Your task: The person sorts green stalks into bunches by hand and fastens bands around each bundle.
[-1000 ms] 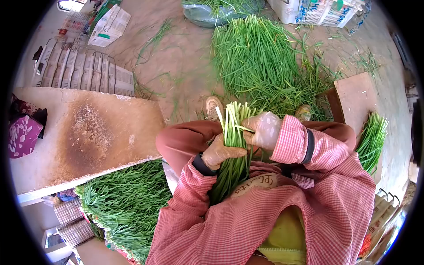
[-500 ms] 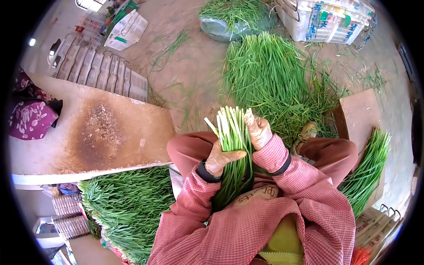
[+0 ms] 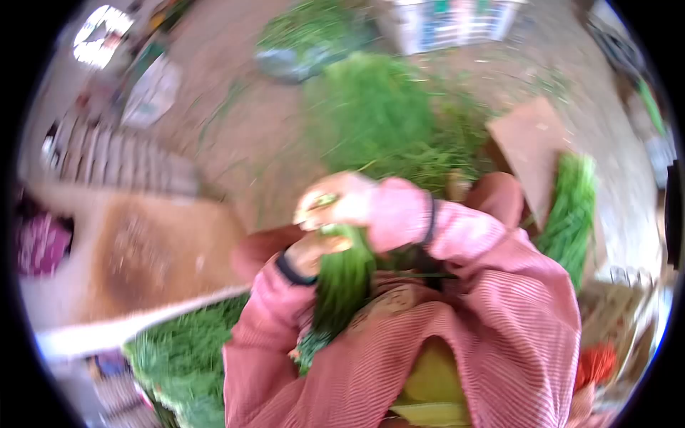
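A bunch of long green stalks (image 3: 346, 274) hangs over my lap, its upper end between my hands. My left hand (image 3: 312, 253), low and on the left of the frame, is wrapped round the bunch. Above it my right hand (image 3: 335, 202) reaches across the top of the bunch with its fingers curled, and stalk ends show between them. Motion blur hides how the fingers meet the stalks. Beyond my knees a large pile of green stalks (image 3: 371, 107) lies on the floor.
A stained board (image 3: 178, 250) is at the left, with stacked crates (image 3: 125, 160) behind it. More greens (image 3: 185, 364) lie below the board. At the right, another bunch (image 3: 571, 214) rests against a brown board (image 3: 528, 143). A white crate (image 3: 457, 27) stands at the top.
The view has shifted. The hand on the right has moved left over the top of the bunch, covering the pale stalk ends. The other hand has stayed round the bunch.
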Demonstrator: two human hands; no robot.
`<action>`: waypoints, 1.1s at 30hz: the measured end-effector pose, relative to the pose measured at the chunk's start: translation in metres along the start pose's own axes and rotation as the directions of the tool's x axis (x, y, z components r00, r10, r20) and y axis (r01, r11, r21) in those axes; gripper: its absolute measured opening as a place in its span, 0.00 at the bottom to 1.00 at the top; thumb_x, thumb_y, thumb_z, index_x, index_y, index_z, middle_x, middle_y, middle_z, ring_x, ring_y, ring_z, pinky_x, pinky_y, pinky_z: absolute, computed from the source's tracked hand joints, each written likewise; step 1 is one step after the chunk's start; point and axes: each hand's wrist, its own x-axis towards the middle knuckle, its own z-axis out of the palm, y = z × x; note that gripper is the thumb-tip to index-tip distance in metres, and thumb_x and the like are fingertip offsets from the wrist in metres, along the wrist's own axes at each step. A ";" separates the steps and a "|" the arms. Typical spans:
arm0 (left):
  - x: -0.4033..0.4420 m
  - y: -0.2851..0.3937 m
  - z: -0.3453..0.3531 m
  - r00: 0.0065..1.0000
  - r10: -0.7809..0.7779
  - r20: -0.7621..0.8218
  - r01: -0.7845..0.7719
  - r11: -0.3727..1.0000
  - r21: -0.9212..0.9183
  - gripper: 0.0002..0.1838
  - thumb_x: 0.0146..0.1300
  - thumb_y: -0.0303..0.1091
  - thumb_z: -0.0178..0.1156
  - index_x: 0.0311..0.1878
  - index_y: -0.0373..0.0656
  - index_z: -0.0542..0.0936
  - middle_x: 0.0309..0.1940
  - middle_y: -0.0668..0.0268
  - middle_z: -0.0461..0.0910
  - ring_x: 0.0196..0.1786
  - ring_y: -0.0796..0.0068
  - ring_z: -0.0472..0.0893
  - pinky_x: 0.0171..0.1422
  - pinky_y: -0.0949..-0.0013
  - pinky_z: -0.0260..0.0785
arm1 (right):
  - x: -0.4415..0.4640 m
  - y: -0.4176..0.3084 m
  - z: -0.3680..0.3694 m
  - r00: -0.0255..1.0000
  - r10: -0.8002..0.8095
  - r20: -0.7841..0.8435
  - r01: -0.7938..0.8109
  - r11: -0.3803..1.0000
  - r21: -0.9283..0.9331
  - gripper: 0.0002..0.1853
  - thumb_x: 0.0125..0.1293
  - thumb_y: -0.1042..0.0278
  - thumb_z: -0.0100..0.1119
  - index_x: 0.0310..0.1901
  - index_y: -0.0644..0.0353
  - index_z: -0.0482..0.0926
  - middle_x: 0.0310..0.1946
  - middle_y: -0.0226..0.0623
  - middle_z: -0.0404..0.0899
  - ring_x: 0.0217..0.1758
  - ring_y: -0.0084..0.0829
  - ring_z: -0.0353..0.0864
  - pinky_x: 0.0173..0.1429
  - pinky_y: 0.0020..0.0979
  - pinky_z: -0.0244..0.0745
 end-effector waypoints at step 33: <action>0.220 0.041 0.296 0.671 0.513 0.535 -0.575 0.816 -0.061 0.52 0.45 0.57 0.63 0.65 0.37 0.48 0.65 0.49 0.49 0.68 0.55 0.49 0.71 0.58 0.36 | -0.334 -0.244 -0.087 0.369 0.138 -0.919 -0.277 0.960 0.033 0.22 0.43 0.76 0.65 0.42 0.67 0.70 0.33 0.39 0.78 0.36 0.28 0.78 0.44 0.26 0.75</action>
